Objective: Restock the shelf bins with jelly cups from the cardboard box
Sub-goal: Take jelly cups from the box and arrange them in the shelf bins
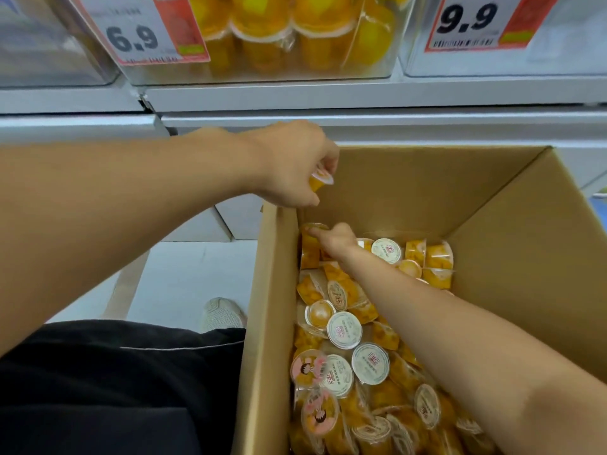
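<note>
head view looks steeply down, close over the cardboard box (pixel 427 198).

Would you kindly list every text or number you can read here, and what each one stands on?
"6.9": price tag on the clear bin of yellow cups.
"9.9": price tag on the right bin.
Small print and barcodes on both tags: blurred.
Red characters on the jelly cup lids in the cardboard box: unreadable.

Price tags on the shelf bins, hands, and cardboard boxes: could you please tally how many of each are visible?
Price tags: 2, the 6.9 tag and the 9.9 tag
Hands: 2, left hand and right hand
Cardboard box: 1
Total: 5
</note>
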